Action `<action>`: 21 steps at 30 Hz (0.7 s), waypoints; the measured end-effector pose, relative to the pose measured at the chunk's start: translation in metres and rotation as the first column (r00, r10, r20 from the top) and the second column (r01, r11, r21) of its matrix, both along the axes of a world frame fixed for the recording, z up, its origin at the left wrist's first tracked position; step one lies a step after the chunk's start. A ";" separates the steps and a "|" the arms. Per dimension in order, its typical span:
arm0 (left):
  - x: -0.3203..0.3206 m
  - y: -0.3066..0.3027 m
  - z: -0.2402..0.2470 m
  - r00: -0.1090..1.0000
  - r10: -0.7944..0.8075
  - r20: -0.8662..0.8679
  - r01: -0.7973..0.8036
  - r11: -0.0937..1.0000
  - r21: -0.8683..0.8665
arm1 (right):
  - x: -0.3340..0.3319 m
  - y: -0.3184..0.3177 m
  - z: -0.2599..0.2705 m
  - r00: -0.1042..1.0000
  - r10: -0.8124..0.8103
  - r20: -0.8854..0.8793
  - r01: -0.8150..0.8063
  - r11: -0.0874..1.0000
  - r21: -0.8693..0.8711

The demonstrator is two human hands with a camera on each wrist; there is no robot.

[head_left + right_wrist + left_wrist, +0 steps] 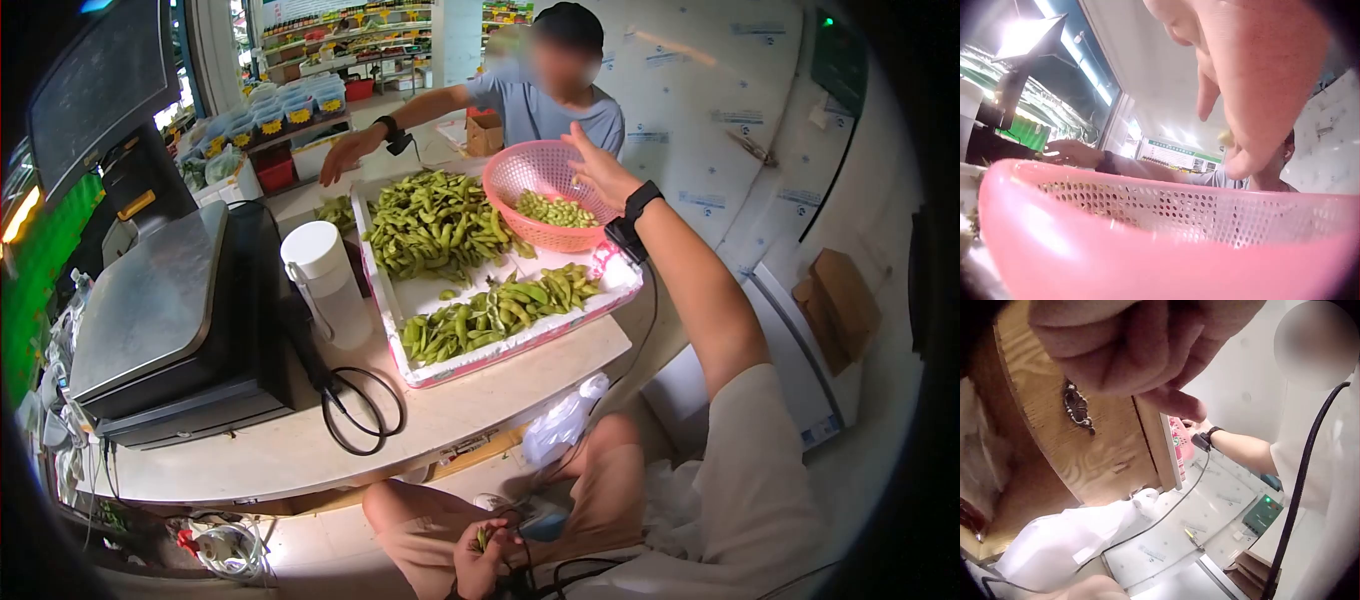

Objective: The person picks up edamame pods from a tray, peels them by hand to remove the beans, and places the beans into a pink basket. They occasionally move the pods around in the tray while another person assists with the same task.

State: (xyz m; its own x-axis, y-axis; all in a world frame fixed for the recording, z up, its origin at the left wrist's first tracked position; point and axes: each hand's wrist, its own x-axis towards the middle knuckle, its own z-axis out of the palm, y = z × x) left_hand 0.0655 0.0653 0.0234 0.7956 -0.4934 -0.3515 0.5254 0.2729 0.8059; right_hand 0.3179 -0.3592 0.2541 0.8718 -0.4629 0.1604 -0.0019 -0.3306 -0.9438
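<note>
My right hand (604, 178) is over the rim of a pink perforated basket (570, 238), which holds shelled green beans (553, 211). In the right wrist view its thumb and a finger are spread apart above the basket, with a small yellow-green bean (1227, 138) close to the thumb tip. Low over my lap, my left hand (478, 565) grips a green soybean pod (483, 538). The left wrist view shows its curled fingers from close by, and the pod is hidden there. Unshelled soybean pods (440, 225) fill the back of a white tray (400, 355), with more pods (500, 312) at its front.
Across the counter (500, 395) another person (545, 105) reaches an arm leftward behind the tray. A scale (150, 300), a white-lidded bottle (328, 285) and a looped black cable (365, 410) are left of the tray. A white plastic bag (560, 425) hangs below the counter's front edge.
</note>
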 end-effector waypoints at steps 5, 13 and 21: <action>0.002 0.002 0.010 0.999 0.042 0.008 -0.042 0.999 0.010 | 0.007 -0.017 -0.005 0.999 0.016 -0.045 -0.020 0.996 -0.092; -0.009 -0.005 0.009 0.996 0.013 0.093 -0.004 0.995 -0.098 | -0.172 0.146 -0.040 0.786 0.609 -0.108 -0.618 0.764 -0.188; -0.043 -0.035 -0.001 0.905 -0.286 0.314 0.284 0.957 0.050 | -0.324 0.209 -0.176 0.681 0.681 -0.269 -0.722 0.685 -0.095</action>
State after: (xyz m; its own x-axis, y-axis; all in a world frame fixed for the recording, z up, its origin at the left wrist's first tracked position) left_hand 0.0223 0.0301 0.0222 0.6908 -0.7149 -0.1081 0.2992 0.1465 0.9429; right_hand -0.0056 -0.1505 0.0778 0.9473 0.3183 -0.0370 0.1245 -0.4719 -0.8728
